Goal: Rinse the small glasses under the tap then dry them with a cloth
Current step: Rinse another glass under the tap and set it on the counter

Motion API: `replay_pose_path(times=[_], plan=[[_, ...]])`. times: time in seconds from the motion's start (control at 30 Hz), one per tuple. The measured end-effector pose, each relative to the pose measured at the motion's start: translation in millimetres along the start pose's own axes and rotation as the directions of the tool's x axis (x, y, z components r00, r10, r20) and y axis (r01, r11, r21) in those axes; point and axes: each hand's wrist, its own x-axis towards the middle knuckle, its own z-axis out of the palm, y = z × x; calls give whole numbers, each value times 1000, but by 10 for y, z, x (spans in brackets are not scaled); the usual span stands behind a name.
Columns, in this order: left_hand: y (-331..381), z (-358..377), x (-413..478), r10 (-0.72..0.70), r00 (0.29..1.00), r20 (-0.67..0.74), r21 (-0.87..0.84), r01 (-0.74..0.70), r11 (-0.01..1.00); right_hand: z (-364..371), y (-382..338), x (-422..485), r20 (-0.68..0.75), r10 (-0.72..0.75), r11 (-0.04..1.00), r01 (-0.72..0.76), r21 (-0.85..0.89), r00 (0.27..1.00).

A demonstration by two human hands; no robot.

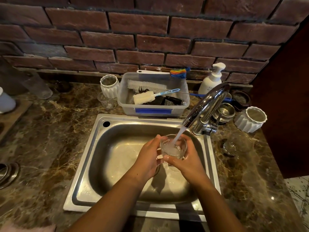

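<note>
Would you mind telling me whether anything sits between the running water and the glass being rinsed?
Nothing visible does. Both the left hand and right hand hold the glass by its sides over the sink, leaving its mouth open, and the stream from the tap falls straight into it.

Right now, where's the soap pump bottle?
The soap pump bottle stands at the back right of the counter, against the brick wall, between the plastic tub and the tap.

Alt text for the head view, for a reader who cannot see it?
Both hands, left hand and right hand, hold a small glass under the running tap over a steel sink. A tub of brushes sits behind, against a brick wall.
</note>
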Motion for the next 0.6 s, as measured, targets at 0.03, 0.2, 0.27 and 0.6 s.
replay_pose_path(times=[0.03, 0.2, 0.27, 0.6], plan=[[-6, 5, 5, 4, 1000, -8, 24, -4, 1000, 5, 13, -8, -13, 0, 1000, 0, 10, 1000], [6, -1, 15, 12, 999, -39, 64, -10, 998, 8, 52, -45, 20, 4, 998, -5, 58, 1000], [-9, 6, 9, 5, 999, -37, 60, -3, 998, -10, 64, -43, -7, -7, 997, 8, 75, 1000], [-38, 5, 30, 8, 998, -56, 47, -5, 999, 13, 71, -11, 18, -1, 996, 0, 86, 1000]])
